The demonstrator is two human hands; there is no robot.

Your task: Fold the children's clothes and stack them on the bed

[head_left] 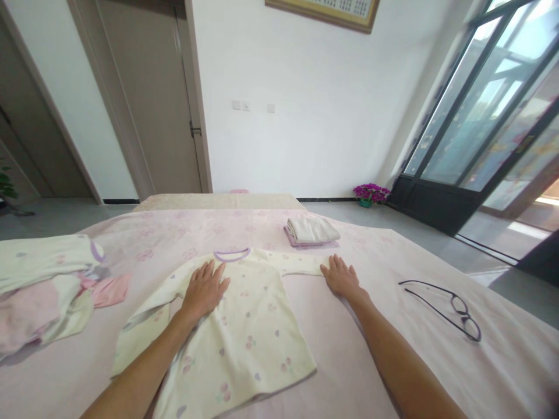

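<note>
One cream long-sleeved top (253,326), cherry-and-heart print, purple neckband (232,258), laid out before me on one pink floral cloth (345,366). My hands, two: left hand (204,291) flattened near the neckband, fingers extended, grasping nothing; right hand (341,276) likewise flattened, at one sleeve's cuff. One folded stack (312,231), beyond that sleeve. Eyeglasses (458,313), one pair, to my right. One clothes heap (39,297), pieces uncountable, to my left.

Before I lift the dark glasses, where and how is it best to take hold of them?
I would pinch the glasses by the bridge, coming from above, probably with the right hand, which is nearer. The open temples point left, leaving the other end free; the bridge likely spares both lenses.
</note>
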